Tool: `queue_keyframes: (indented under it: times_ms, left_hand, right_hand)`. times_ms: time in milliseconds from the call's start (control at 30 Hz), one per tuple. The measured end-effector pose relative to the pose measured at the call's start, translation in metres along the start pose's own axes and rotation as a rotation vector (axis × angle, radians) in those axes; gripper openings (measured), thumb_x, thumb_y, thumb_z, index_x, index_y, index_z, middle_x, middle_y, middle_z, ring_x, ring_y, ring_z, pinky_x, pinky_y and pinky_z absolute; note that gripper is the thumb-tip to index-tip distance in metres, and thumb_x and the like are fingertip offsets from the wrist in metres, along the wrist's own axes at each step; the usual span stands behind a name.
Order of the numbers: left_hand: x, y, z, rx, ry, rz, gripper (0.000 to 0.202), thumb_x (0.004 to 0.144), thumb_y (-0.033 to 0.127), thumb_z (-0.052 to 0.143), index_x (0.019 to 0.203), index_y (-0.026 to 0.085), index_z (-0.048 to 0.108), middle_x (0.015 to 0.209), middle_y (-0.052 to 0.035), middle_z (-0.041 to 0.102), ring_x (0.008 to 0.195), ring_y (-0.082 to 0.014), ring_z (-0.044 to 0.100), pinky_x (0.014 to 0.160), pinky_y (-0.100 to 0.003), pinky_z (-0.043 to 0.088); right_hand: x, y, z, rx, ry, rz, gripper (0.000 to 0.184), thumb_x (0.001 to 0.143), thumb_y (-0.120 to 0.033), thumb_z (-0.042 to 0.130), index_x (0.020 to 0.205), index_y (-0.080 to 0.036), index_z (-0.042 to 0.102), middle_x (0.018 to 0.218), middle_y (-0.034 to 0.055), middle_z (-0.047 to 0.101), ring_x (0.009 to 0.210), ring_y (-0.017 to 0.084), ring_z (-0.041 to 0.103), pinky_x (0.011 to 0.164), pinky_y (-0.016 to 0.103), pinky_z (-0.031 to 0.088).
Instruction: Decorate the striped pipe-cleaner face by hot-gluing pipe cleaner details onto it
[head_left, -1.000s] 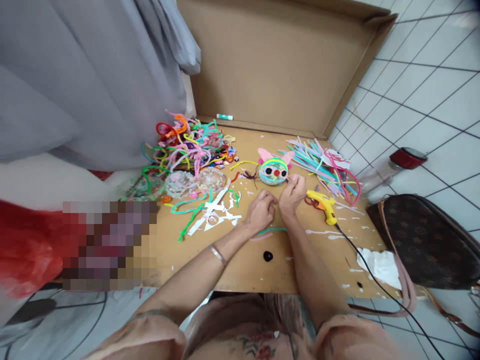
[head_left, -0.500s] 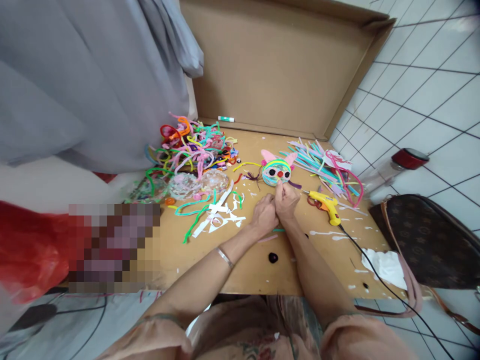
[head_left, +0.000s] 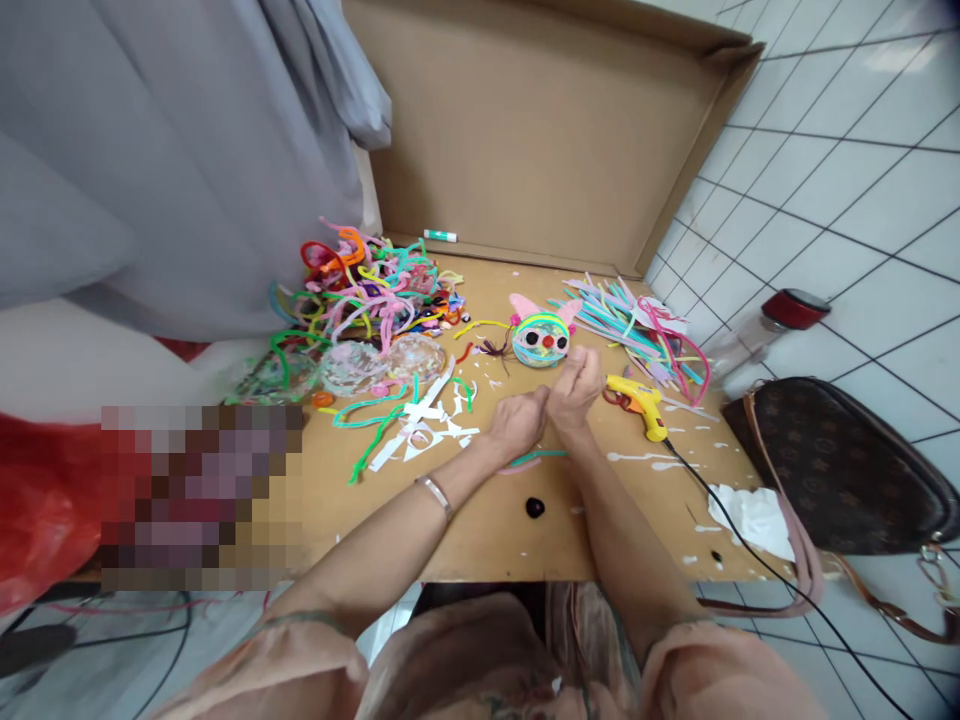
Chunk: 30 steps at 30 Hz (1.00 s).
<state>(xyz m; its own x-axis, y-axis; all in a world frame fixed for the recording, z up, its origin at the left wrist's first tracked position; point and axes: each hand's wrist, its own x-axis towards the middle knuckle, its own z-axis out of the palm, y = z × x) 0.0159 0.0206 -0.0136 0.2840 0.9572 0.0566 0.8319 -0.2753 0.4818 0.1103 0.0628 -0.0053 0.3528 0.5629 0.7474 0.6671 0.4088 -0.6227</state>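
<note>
My left hand (head_left: 518, 421), with a silver bangle on its wrist, is closed above the table. Close against it is my right hand (head_left: 576, 391), fingers curled and thumb on top. Whatever either hand holds is hidden by the fingers. Just beyond them lies a round craft face (head_left: 541, 351) with pink ears, black eyes, a red nose and a yellow-green band. Green and pink pipe cleaners (head_left: 531, 460) lie under my wrists. Nearer to me sits a small black piece (head_left: 535, 507).
A yellow glue gun (head_left: 646, 409) with a black cord lies right, beside straight pipe cleaners (head_left: 626, 325). Left are tangled pipe cleaners (head_left: 375, 290) and white paper scraps (head_left: 416, 425). A brown bag (head_left: 847, 465), tissue (head_left: 752, 520) and red-lidded bottle (head_left: 795, 308) line the right side.
My right hand has drawn off the craft face, whose lower part now shows. The dark purple strip beside that hand is out of sight. The whole view has shifted slightly.
</note>
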Motion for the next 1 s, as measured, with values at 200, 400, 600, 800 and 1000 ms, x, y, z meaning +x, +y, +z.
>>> queue_keyframes:
  times_ms: [200, 400, 600, 800, 1000]
  left_hand:
    - [0.004, -0.001, 0.002, 0.042, 0.002, 0.012, 0.033, 0.100, 0.020, 0.042, 0.126, 0.018, 0.062, 0.102, -0.0159, 0.080, 0.097, -0.0317, 0.076, 0.084, -0.039, 0.054]
    - [0.007, -0.002, -0.002, 0.099, -0.047, -0.005, 0.035, 0.103, 0.023, 0.038, 0.131, 0.017, 0.059, 0.101, -0.0152, 0.079, 0.096, -0.0307, 0.076, 0.082, -0.038, 0.052]
    - [0.007, -0.004, -0.006, 0.127, -0.088, 0.017, 0.032, 0.103, 0.024, 0.037, 0.121, 0.019, 0.063, 0.101, -0.0151, 0.078, 0.098, -0.0292, 0.075, 0.083, -0.037, 0.050]
    - [0.004, -0.004, -0.010, 0.160, -0.109, 0.052, 0.031, 0.100, 0.021, 0.039, 0.109, 0.019, 0.069, 0.097, -0.0142, 0.079, 0.090, -0.0277, 0.073, 0.075, -0.034, 0.045]
    - [0.003, -0.008, -0.011, 0.166, -0.121, 0.075, 0.032, 0.100, 0.028, 0.043, 0.096, 0.020, 0.074, 0.091, -0.0132, 0.078, 0.086, -0.0263, 0.073, 0.071, -0.032, 0.041]
  right_hand:
    - [0.020, -0.011, -0.004, 0.115, 0.104, 0.118, 0.034, 0.105, -0.049, 0.026, 0.085, -0.027, 0.043, 0.079, 0.0034, 0.055, 0.075, 0.020, 0.056, 0.075, 0.036, 0.047]
    - [0.050, -0.017, -0.010, 0.193, 0.015, 0.032, 0.038, 0.099, -0.059, 0.044, 0.082, -0.024, 0.046, 0.075, -0.0023, 0.051, 0.068, 0.014, 0.048, 0.069, 0.029, 0.043]
    - [0.031, 0.007, -0.029, 0.117, -0.117, 0.062, 0.057, 0.097, -0.072, 0.038, 0.064, -0.027, 0.029, 0.058, -0.0075, 0.031, 0.059, 0.012, 0.031, 0.059, 0.029, 0.030]
    - [0.014, 0.032, -0.038, -0.081, -0.237, 0.095, 0.053, 0.102, -0.065, 0.030, 0.064, -0.027, 0.029, 0.055, -0.0063, 0.033, 0.056, 0.014, 0.030, 0.060, 0.031, 0.026]
    - [0.027, 0.035, -0.045, -0.018, -0.001, 0.095, 0.039, 0.103, -0.055, 0.029, 0.083, -0.026, 0.045, 0.077, 0.0039, 0.056, 0.074, 0.020, 0.052, 0.073, 0.035, 0.041]
